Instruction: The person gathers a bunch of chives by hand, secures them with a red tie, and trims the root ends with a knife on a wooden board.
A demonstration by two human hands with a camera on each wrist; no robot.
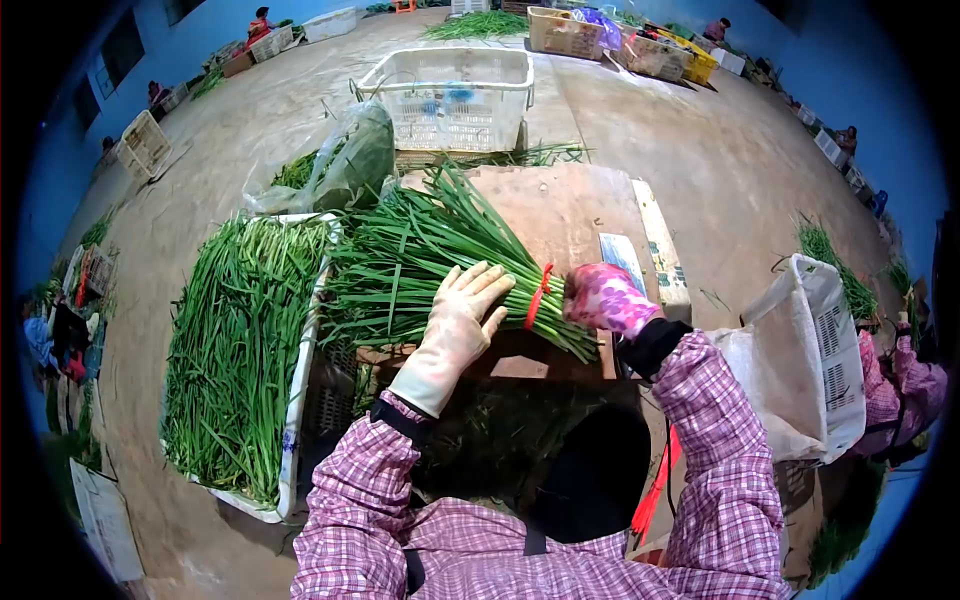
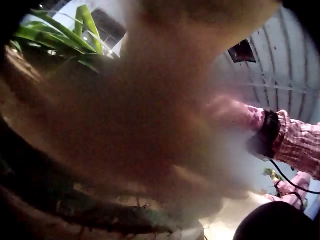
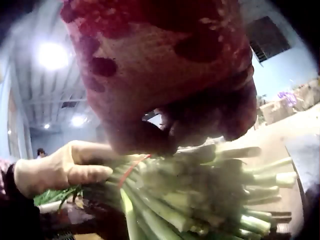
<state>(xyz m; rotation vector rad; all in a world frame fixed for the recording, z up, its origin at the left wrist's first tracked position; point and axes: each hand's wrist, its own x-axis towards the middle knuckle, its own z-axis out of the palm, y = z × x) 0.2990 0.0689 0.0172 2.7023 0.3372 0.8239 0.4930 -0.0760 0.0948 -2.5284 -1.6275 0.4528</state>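
Note:
A bundle of long flat-leaved greens resembling garlic chives point(image 1: 430, 245) lies on the worktop, cut pale stem ends point(image 3: 260, 222) toward the right. Around its stems runs a red tie point(image 1: 538, 297). My left hand point(image 1: 466, 307), in a cream rubber glove, rests on the bundle with fingers fairly straight and thumb apart on the near side. My right hand point(image 1: 612, 300), in a pink patterned glove, has curled fingers at the stem end, beside the tie. In the right wrist view the tie runs up to those fingertips, which hide its end. The left wrist view is mostly blurred glove.
A white crate point(image 1: 306, 360) full of loose greens stands left of the board-topped worktop point(image 1: 560, 200). Behind are a plastic bag point(image 1: 360, 150) of greens and a white crate point(image 1: 445, 65). At right stands a lined crate point(image 1: 830, 350); red strips point(image 1: 655, 490) hang below the worktop.

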